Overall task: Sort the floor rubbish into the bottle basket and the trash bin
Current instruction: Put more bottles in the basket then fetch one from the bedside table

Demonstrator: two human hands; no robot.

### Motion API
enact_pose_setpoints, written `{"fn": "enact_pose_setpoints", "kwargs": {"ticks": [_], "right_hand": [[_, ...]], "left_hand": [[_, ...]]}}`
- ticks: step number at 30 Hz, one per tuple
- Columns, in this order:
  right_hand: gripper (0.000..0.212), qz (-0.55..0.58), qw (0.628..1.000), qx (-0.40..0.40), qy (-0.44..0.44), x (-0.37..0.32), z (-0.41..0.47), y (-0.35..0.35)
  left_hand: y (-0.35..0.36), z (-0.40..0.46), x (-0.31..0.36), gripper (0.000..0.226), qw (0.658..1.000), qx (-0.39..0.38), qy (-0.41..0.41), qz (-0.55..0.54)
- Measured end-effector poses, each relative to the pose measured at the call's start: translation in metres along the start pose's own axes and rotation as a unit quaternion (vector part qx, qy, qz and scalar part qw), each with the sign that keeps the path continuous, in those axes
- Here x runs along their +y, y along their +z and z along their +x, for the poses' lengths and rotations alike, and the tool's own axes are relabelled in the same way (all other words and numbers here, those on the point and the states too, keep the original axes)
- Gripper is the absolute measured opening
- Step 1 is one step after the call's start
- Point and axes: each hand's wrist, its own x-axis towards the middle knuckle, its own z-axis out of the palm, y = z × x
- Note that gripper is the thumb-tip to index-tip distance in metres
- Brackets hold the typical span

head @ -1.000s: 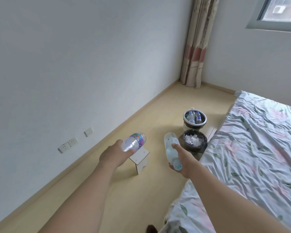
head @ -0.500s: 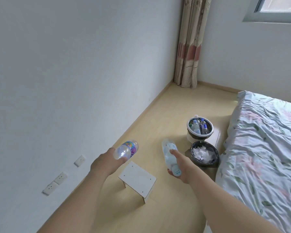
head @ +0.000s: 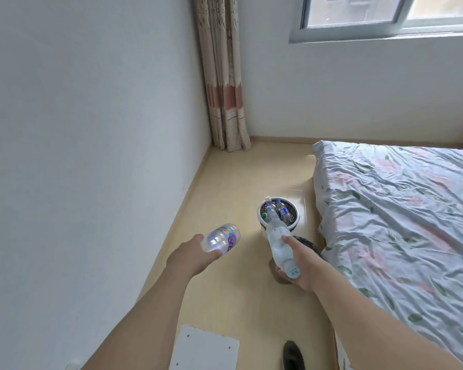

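Observation:
My left hand grips a short clear bottle with a colourful label, held out over the floor. A taller clear bottle with a pale blue label is gripped in my right hand, its top pointing toward the bottle basket. That round white-rimmed basket stands on the floor beside the bed and holds several bottles. The dark trash bin sits just this side of it, mostly hidden behind my right hand and the bottle.
A bed with a floral sheet fills the right side. A small white stool stands on the wooden floor at the bottom, with a dark shoe beside it. A curtain hangs in the far corner; a white wall runs along the left.
I have walked forward past the stool, which now lies at the bottom edge. Both hands, still holding their bottles, are closer to the basket and bin; the right bottle now overlaps the bin.

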Motion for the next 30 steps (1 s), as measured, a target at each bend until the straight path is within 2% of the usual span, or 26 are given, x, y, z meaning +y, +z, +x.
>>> {"fn": "enact_pose_setpoints", "kwargs": {"ticks": [4,10,15,18,22,26,30], "right_hand": [[0.055,0.028,1.000,0.004,0.004,-0.051,0.058,-0.023],[0.047,0.098,0.995,0.018,0.017,-0.146,0.146,-0.074],[0.037,0.118,0.992,0.033,0.044,-0.210,0.197,-0.085],[0.041,0.091,0.992,0.027,0.079,-0.234,0.229,-0.084],[0.052,0.028,0.992,0.032,0.120,-0.262,0.282,-0.080],[0.073,-0.043,0.985,0.112,0.124,-0.289,0.351,-0.071],[0.058,-0.141,0.973,0.141,0.119,-0.302,0.452,-0.051]], "left_hand": [[0.002,0.070,0.056,0.068,1.000,-0.017,0.021,0.009],[0.004,0.168,0.159,0.075,0.996,-0.052,0.040,0.062],[-0.008,0.241,0.225,0.060,0.990,-0.054,0.076,0.108],[-0.013,0.288,0.248,0.056,0.984,-0.057,0.096,0.140],[-0.011,0.366,0.265,0.055,0.977,-0.103,0.100,0.158],[0.006,0.459,0.273,0.050,0.969,-0.148,0.115,0.163],[0.055,0.574,0.272,0.047,0.959,-0.206,0.116,0.159]]}}
